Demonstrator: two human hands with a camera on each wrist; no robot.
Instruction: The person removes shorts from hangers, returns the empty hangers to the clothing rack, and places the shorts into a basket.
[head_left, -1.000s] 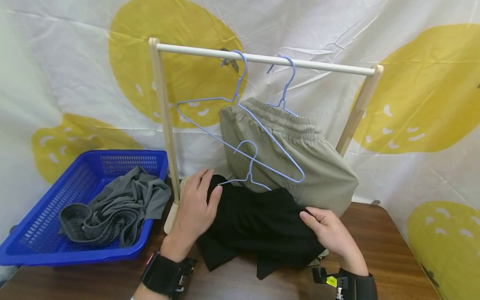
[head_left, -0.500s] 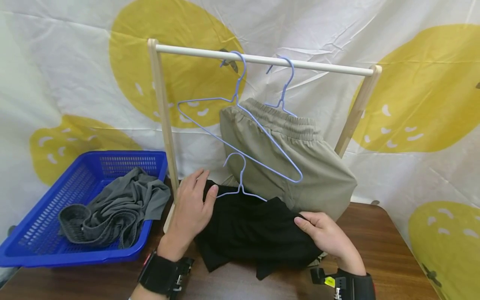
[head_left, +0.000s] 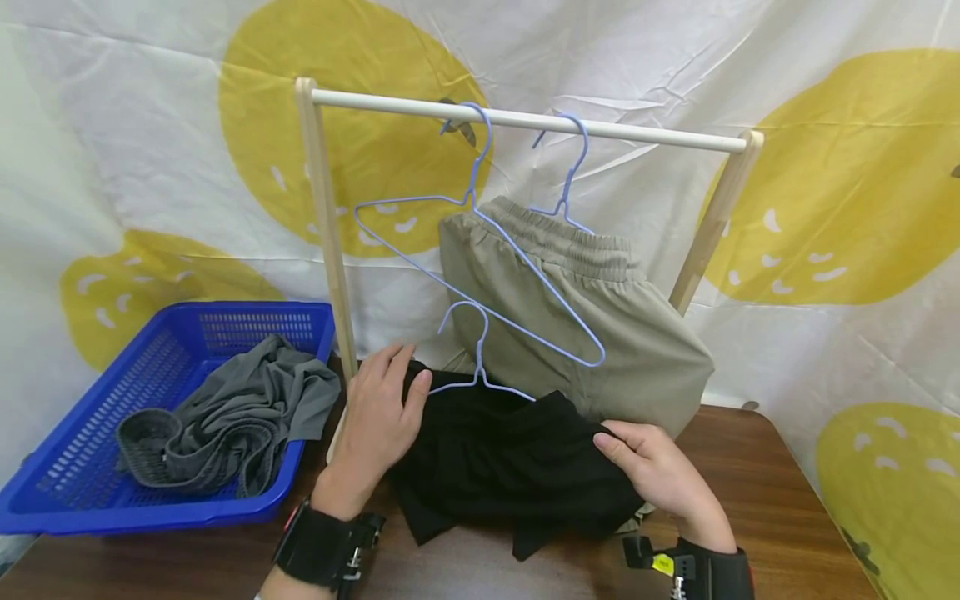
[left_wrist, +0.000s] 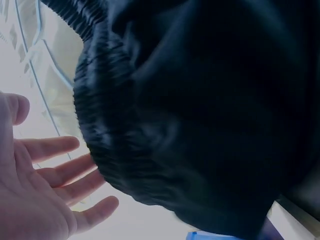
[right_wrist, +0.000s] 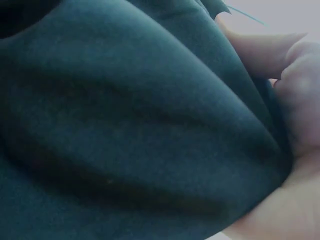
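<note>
Black shorts (head_left: 517,467) with a gathered elastic waistband (left_wrist: 100,115) hang bunched above the table. A light-blue wire hanger (head_left: 480,358) sits in the waist opening, its hook and shoulders showing and its lower part hidden in the cloth. At the left end of the waistband is my left hand (head_left: 378,421); its fingers (left_wrist: 75,170) are extended and spread against the cloth edge. My right hand (head_left: 660,471) pinches the right side of the shorts, thumb (right_wrist: 255,50) on the near face, the other fingers mostly behind the fabric.
A wooden rack with a white rail (head_left: 525,121) stands behind. From it hang a bare blue hanger (head_left: 540,275) and another hanger (head_left: 566,187) bearing beige shorts (head_left: 600,325). At left, a blue basket (head_left: 67,425) holds a grey garment (head_left: 232,417).
The hanger in the black shorts has dropped lower and shifted left. Both hands have shifted slightly left and down, then barely moved in the last half second.
</note>
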